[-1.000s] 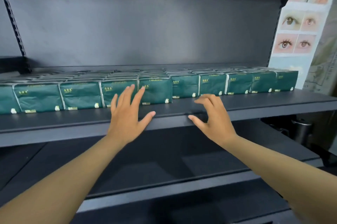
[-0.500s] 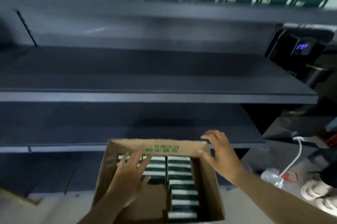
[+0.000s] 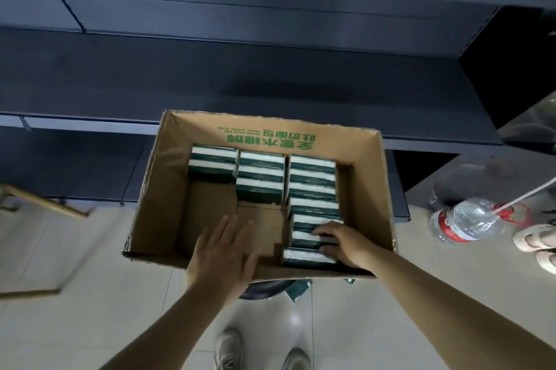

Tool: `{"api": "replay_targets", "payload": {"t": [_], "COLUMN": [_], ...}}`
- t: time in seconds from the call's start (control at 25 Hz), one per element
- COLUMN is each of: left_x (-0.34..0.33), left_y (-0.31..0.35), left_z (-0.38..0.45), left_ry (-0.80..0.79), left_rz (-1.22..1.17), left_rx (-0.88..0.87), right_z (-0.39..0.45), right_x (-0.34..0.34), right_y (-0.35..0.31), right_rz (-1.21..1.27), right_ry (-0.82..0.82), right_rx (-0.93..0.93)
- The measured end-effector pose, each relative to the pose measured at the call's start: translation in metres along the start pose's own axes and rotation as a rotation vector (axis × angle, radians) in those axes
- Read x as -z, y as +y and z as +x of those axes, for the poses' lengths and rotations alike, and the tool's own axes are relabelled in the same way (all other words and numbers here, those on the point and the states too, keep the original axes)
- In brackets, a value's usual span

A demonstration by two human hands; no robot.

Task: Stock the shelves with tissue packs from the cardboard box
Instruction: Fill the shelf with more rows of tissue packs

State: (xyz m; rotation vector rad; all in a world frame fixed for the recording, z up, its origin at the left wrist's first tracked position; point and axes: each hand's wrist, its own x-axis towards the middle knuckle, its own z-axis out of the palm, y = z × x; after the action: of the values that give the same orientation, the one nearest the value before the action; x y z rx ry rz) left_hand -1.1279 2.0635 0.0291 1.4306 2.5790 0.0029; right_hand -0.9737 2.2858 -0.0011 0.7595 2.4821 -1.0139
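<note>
The right hand (image 3: 346,244) reaches into the open brown cardboard box (image 3: 156,198), its curled fingers (image 3: 323,231) gripping the green-and-white tissue packs (image 3: 313,186) at the near end of the right-hand column. The left hand (image 3: 224,258) hovers flat and open over the box's near wall, fingers straight and spread, holding nothing.

The packs stand on edge in three columns: a long one on the right, a shorter one in the middle and two packs at the far left, with bare cardboard floor in front of them. Small pale lettering on the packs is too fine to read. The far inner wall of the box carries green printing (image 3: 269,138), upside down to the viewer: large Chinese characters with a small line of Latin letters beyond, not legible.

Beyond the box run dark blue-grey metal shelves (image 3: 270,77). On the pale tiled floor (image 3: 75,264) to the right lies a clear plastic water bottle with a red label (image 3: 464,220).
</note>
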Motion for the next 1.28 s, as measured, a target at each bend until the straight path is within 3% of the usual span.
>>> {"api": "replay_targets", "payload": {"t": [0.24,0.44,0.64,0.92,1.08,1.28], "left_x": [0.001,0.001,0.002,0.005,0.016,0.076], "left_y": [0.002,0.007,0.008,0.008,0.008,0.022], "left_z": [0.001,0.0,0.002,-0.002,-0.001,0.024], "left_ry": [-0.051,-0.056,-0.058,-0.082,-0.088,0.123], "left_rz": [0.013,-0.001,-0.013,-0.035,-0.1,-0.126], "left_rx": [0.037,0.037,0.035,0.038,0.047,0.019], "right_z": [0.015,0.027,0.037,0.027,0.003,-0.035], "right_x": [-0.01,-0.007,-0.004,-0.002,0.038,0.117], "right_y": [0.018,0.022,0.019,0.017,-0.01,-0.056], "right_rz": [-0.064,-0.052,-0.265,-0.131,-0.132,-0.048], "right_ry": [0.117,0.08,0.066,0.168,0.248,0.333], "right_rx": [0.115,0.081,0.037,0.017,0.165,0.292]}}
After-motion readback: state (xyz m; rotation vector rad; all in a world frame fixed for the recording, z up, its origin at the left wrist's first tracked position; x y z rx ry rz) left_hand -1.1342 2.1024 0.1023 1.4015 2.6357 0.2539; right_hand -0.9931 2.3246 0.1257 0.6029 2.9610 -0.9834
